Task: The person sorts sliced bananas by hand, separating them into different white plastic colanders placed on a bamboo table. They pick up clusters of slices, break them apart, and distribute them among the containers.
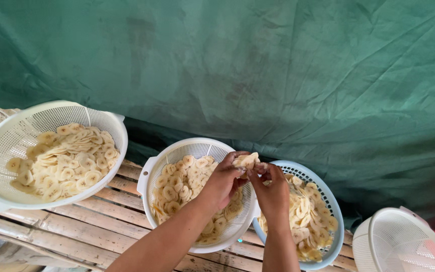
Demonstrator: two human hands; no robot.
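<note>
Both hands raised: left hand [222,180] & right hand [273,189] pinch banana slices [246,160], grip closed, prob. peeling them apart over the middle strainer [197,147].

A creased dark green tarpaulin [278,65] hung as the backdrop, lit by soft daylight, behind a surface [112,221] of weathered bamboo slats.

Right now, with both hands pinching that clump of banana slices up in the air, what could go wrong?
1. The clump of slices sits between the left hand and right hand, above the gap between the middle white colander and the blue colander; loose pieces might fall between them.
2. The slatted bamboo table has gaps, so dropped slices could slip through.
</note>
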